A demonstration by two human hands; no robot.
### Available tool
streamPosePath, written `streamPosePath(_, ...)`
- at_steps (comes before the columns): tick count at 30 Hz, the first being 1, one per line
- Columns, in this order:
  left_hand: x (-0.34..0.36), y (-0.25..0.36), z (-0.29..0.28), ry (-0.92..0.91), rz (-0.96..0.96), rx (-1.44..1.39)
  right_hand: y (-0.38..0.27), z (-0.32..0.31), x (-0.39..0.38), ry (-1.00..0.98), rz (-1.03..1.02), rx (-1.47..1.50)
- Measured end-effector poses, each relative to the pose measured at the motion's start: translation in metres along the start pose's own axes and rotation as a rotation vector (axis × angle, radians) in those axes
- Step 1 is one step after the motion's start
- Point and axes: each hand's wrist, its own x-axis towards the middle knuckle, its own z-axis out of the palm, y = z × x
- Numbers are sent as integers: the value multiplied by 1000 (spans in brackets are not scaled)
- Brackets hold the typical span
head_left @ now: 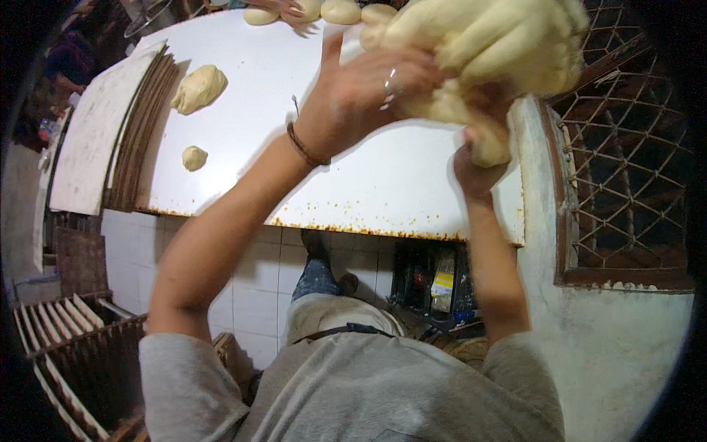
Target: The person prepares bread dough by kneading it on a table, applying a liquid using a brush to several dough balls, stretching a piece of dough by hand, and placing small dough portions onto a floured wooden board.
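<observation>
A large, pale-yellow mass of dough (508, 44) is at the far right of the white table, blurred by motion. My right hand (479, 168) is closed round a thick lobe hanging from its near side, with the thumb against the dough. Reaching in from the left, my left hand (368, 88) touches the side of the mass. Its thumb points up, and its fingers are too smeared to show whether they grip. On the left of the table lie a mid-sized dough lump (199, 89) and a small dough piece (194, 158).
Rounded dough balls (340, 11) line the far edge, where another person's hand (298, 10) rests. Stacked boards (103, 125) lean at the table's left side. A wall with a latticed window (626, 162) bounds the right. Below the table's rusty edge stands a black crate (434, 283).
</observation>
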Motion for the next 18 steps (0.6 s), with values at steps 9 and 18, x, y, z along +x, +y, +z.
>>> streamPosePath(9,-311,63,57,-671,-736,-109,-50,30,-234,-800,609,326)
streamPosePath(18,-255,-212,158,-777,-952,189,168,191,-121,-857,829,-237)
